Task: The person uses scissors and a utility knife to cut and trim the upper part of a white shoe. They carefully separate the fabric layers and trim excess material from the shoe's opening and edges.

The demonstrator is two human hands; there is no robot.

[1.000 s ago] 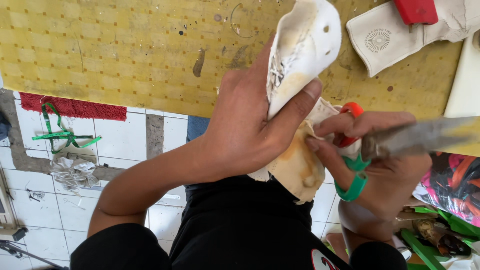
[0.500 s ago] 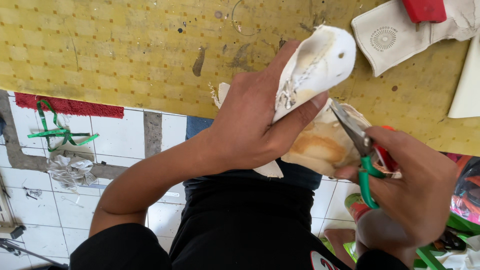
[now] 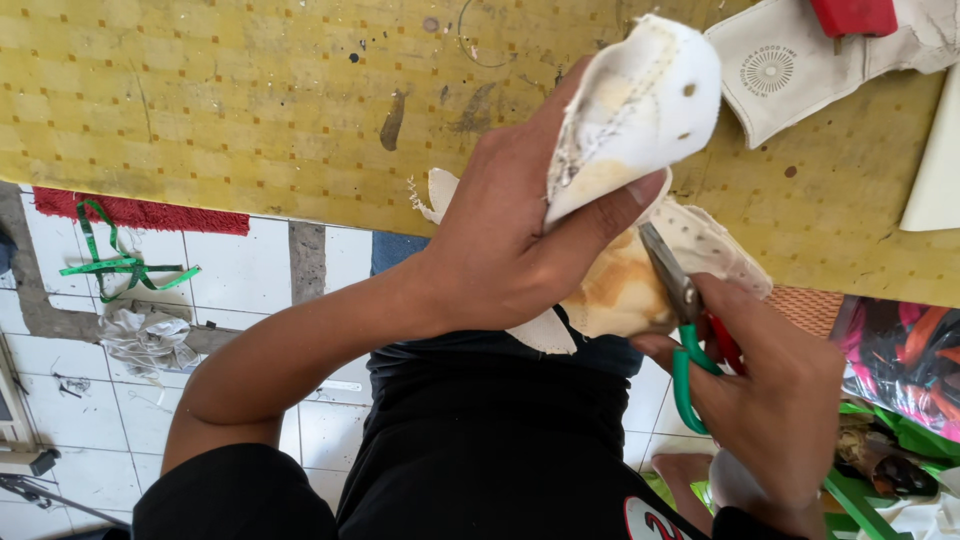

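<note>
While the head camera looks down, the left hand [image 3: 500, 250] holds a white shoe upper [image 3: 640, 110] above the edge of the yellow surface [image 3: 200, 100]. Its thumb presses the piece from below and the fingers are wrapped behind it, so most of them are hidden. The lower part of the upper is stained yellow-brown, and the hand covers how far this part goes.

The right hand [image 3: 780, 400] is closed on scissors [image 3: 685, 330] with green and red handles. Fingers go through the green loop; the red loop is mostly covered by the hand. The blades point up and touch the lower edge of the upper, just beside the left thumb. Whether the blades are parted or together I cannot tell, because they show as one thin strip.

At the top right, another white piece [image 3: 790, 70] lies on the surface, cut off by the frame, with a red thing [image 3: 850, 15] on it. On the tiled floor [image 3: 230, 270] at the left lie green straps [image 3: 120, 265] and a crumpled cloth [image 3: 145, 335].
</note>
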